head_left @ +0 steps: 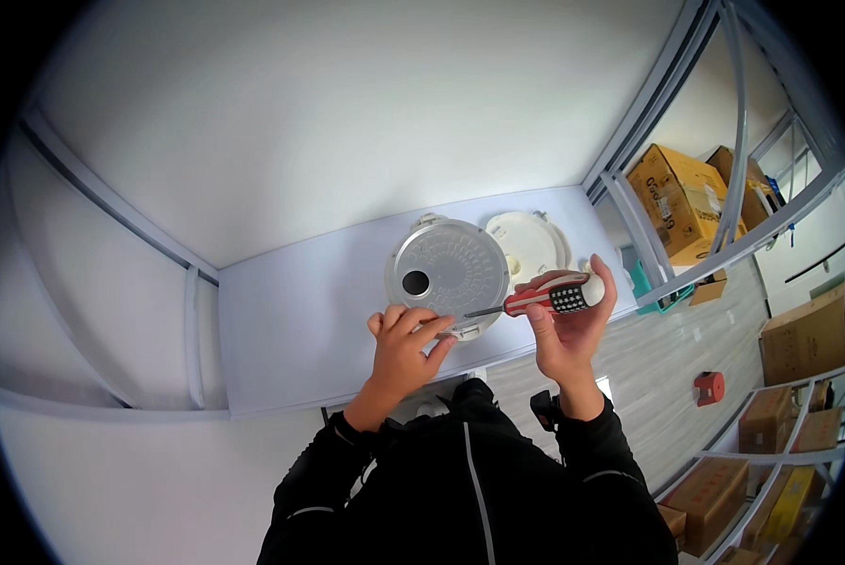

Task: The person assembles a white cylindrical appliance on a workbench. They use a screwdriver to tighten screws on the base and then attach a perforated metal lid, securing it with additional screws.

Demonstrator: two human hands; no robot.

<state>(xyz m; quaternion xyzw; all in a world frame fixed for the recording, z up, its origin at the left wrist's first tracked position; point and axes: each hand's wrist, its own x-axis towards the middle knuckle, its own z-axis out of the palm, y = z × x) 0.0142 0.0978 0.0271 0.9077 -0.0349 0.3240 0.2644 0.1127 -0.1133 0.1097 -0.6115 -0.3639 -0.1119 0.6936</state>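
A round grey metal lid-like disc [453, 261] with a dark round hole left of its middle lies on the pale table. My left hand [406, 344] rests at its near edge, thumb and fingers closed around a small fitting on the rim; what exactly they pinch is too small to make out. In my right hand [573, 330] is a screwdriver [540, 298] with a red, white and black handle. Its shaft points left, the tip close to the disc's near rim. Whether the tip touches is unclear. Behind, to the right, sits a white round plastic cover [526, 242].
The pale table [295, 311] runs along a white wall. Metal framing posts [643, 231] stand at its right end. Beyond them are a yellow-brown carton [681, 202], a teal crate [662, 292], a red stool [709, 387] and shelves [780, 459] of cardboard boxes.
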